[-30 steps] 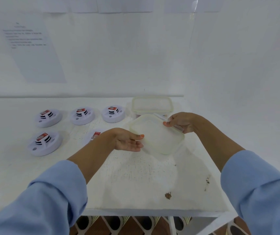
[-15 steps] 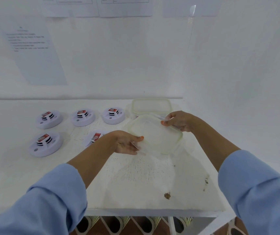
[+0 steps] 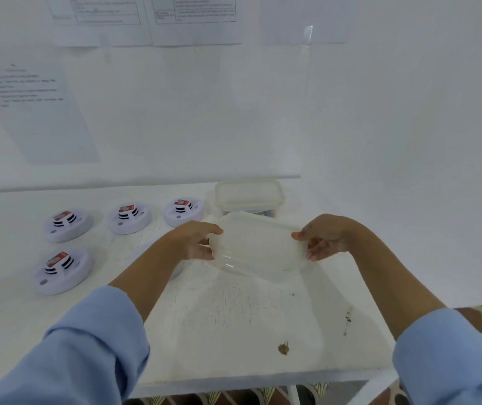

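I hold a translucent plastic container (image 3: 257,244) a little above the white table (image 3: 234,331), tilted, with its ribbed side towards me. My left hand (image 3: 196,239) grips its left end, thumb on top and fingers beneath. At the right end, my right hand (image 3: 324,241) holds it the same way. Directly behind it, a second translucent container (image 3: 248,195) with a lid stands on the table near the wall.
Several round white smoke detectors with red labels lie on the left half of the table, among them one at the back (image 3: 130,219) and one nearer (image 3: 63,270). Another is mostly hidden behind my left forearm. A brown stain (image 3: 283,348) marks the table near its front edge.
My left hand went from lying open beside the container to gripping its left end. My right hand shifted to the right end, and the container tilted.
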